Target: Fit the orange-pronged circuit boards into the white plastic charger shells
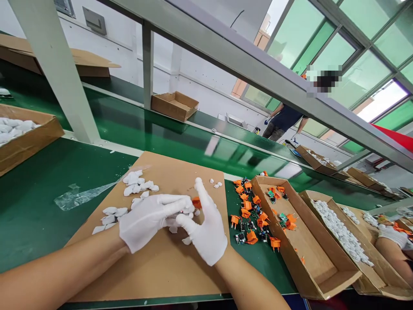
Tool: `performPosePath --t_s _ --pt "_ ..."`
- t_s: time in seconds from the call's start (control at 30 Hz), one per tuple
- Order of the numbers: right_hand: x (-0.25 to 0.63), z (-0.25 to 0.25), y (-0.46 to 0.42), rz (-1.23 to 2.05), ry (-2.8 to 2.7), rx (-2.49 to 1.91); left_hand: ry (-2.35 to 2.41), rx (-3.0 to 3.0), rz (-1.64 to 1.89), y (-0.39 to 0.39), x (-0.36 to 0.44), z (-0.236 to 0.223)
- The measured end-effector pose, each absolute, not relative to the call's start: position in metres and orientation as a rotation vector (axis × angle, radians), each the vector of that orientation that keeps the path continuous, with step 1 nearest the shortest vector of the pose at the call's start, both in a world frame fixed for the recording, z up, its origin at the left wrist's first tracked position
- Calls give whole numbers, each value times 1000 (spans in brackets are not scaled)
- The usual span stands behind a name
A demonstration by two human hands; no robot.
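Observation:
My left hand (155, 217), in a white glove, is closed around an orange plug (196, 202) with a small circuit part, mostly hidden by the fingers. Facing it, my right hand (208, 228), also gloved, has its fingers stretched up and its thumb apart, the thumb tip close to the held part. Both hands are above a brown cardboard sheet (155, 275). White putty-like lumps (135, 183) lie on the sheet left of my hands, and a few small white bits (216, 185) are at its far right.
Orange plugs with circuit boards (247, 211) lie right of the sheet, beside a cardboard tray (322, 254) holding several more. Another box holds white lumps (342, 232). A co-worker's gloved hand (393, 234) is at far right. Plastic film (77, 198) lies left; a metal beam (226, 47) crosses above.

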State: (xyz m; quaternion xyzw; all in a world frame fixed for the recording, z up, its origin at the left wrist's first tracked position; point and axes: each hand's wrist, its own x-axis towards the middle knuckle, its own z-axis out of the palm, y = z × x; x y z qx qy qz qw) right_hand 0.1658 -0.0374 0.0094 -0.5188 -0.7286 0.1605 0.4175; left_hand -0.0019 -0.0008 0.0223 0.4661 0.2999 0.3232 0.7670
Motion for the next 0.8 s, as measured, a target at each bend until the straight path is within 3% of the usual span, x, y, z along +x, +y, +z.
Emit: performPosePath --t_s 0.13,0.37,0.7,0.8 --pt "172 14 -33 839 -1647 -1132 652 962 609 -4 -1 24" --pt "178 18 -26 1119 -1549 -1038 516 912 587 -2 -3 28" --pt "173 10 -28 699 -1709 -1163 628 878 633 -3 1 13" --pt "173 1 -30 332 -1927 -1062 585 883 652 -1 1 10"
